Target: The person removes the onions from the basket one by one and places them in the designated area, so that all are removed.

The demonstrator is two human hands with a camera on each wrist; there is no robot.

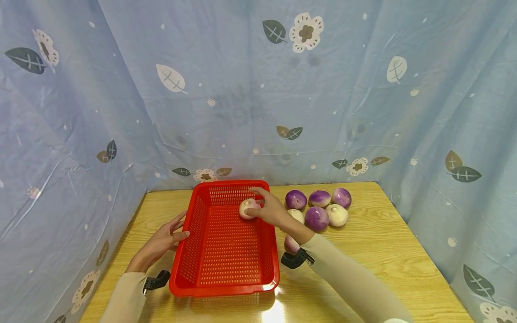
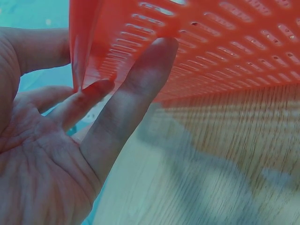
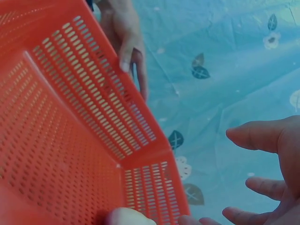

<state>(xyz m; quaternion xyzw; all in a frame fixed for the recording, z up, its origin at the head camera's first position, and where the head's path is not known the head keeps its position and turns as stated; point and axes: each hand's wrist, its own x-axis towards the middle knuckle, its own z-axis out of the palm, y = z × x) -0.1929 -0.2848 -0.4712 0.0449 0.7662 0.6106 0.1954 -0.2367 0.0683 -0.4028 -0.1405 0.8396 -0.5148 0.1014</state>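
A red plastic basket with slotted walls stands on the wooden table. My left hand holds its left rim, the thumb at the top edge and the other fingers stretched along the outer wall. Inside the basket, near its far right corner, sits a white turnip with a pinkish-purple side. Over the right rim reaches my right hand, fingers spread around the turnip. The right wrist view shows these fingers apart from one another, with the turnip low in the basket's corner.
Right of the basket several purple and white turnips lie in a cluster. Another turnip is partly hidden under the right forearm. A blue patterned curtain borders the table at the back and sides.
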